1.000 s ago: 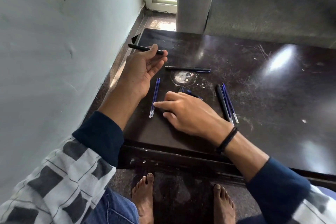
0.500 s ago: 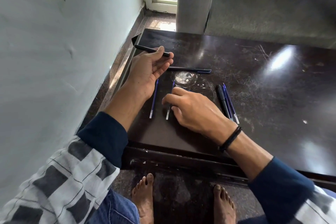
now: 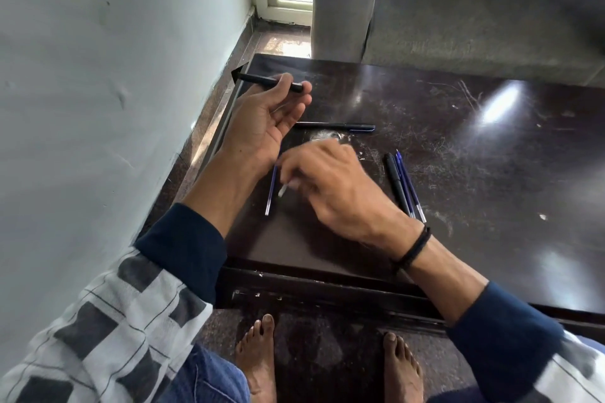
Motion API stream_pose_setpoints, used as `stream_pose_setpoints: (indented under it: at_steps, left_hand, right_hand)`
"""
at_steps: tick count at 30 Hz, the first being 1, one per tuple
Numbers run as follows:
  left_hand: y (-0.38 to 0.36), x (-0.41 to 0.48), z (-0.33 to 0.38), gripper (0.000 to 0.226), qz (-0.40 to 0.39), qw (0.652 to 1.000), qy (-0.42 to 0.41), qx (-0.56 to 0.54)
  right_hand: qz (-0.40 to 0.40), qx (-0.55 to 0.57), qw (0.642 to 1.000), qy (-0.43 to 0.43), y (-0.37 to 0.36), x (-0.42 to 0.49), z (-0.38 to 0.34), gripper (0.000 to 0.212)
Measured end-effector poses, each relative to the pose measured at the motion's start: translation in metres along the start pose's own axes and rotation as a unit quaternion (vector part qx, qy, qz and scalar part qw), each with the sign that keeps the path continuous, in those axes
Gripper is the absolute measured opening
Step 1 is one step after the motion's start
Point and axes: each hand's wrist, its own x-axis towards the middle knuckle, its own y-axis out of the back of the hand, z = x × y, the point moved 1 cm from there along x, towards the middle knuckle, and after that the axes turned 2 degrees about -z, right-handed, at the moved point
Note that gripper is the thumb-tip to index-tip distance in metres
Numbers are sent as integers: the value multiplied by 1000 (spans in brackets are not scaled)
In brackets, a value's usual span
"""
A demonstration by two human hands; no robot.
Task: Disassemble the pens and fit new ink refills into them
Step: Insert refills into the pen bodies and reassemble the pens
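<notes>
My left hand [image 3: 265,121] is raised palm up over the table's far left corner and pinches a black pen barrel [image 3: 262,80] between thumb and fingertips. My right hand [image 3: 334,186] is blurred just above the table and pinches a blue refill [image 3: 282,190], whose pale end sticks out below the fingers. Another blue refill [image 3: 270,193] lies on the table beside it. A black pen [image 3: 337,126] lies crosswise further back. To the right lie a black pen [image 3: 396,181] and two blue refills [image 3: 409,186] side by side.
The dark scratched table [image 3: 474,173] has its near edge close to my knees and its left edge by a pale wall [image 3: 98,75]. A grey sofa [image 3: 474,10] stands behind the table. My bare feet [image 3: 258,357] are on the floor below.
My right hand has picked one refill off the table and lifted it toward my left hand. The left hand, still holding the barrel, has barely moved.
</notes>
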Motion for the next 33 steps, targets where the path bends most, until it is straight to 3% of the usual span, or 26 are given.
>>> stream_pose_setpoints:
  at_steps: [3, 6, 9, 12, 25, 33]
  left_hand:
    - [-5, -4, 4, 3, -51, 998, -29, -9]
    - [-10, -7, 1, 7, -90, 995, -43, 17]
    - [-13, -9, -5, 7, -101, 993, -29, 51]
    - [-15, -10, -11, 5, -98, 992, -14, 75]
    - [-10, -7, -14, 3, -71, 993, 21, 90]
    - [-11, -8, -15, 6, -98, 989, 31, 108]
  right_hand:
    - [162, 162, 971, -67, 17, 8, -3, 9]
    - [231, 203, 937, -165, 25, 7, 3, 14]
    - [218, 163, 925, -265, 22, 2, 15, 14]
    - [205, 142, 920, -301, 21, 2, 18, 15]
    - [200, 145, 909, -336, 26, 2, 15, 12]
    - [199, 132, 912, -334, 24, 1, 16, 8]
